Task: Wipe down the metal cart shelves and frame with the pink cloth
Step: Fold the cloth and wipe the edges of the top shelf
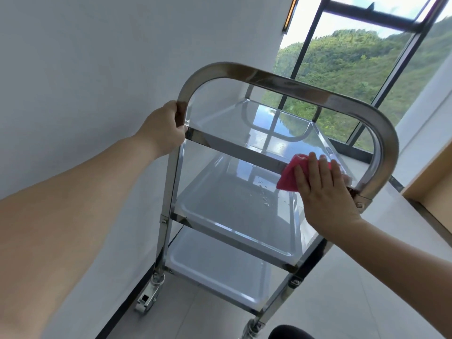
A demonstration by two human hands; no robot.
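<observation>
A shiny metal cart (281, 86) with three tray shelves stands in front of me, its arched handle frame nearest. My left hand (163, 128) grips the frame's left upright where the top crossbar meets it. My right hand (322, 192) lies flat, fingers spread, pressing the pink cloth (291, 177) onto the near right corner of the top shelf (220, 121), beside the frame's right upright. Most of the cloth is hidden under my palm. The middle shelf (227, 206) shows a few small water drops. The bottom shelf (215, 267) lies below it.
A white wall (97, 57) runs close along the cart's left side. A large window (354, 69) with dark frames stands behind the cart. A wooden-edged ledge (430, 192) is at the right. The cart stands on castor wheels (146, 299) on a grey tiled floor.
</observation>
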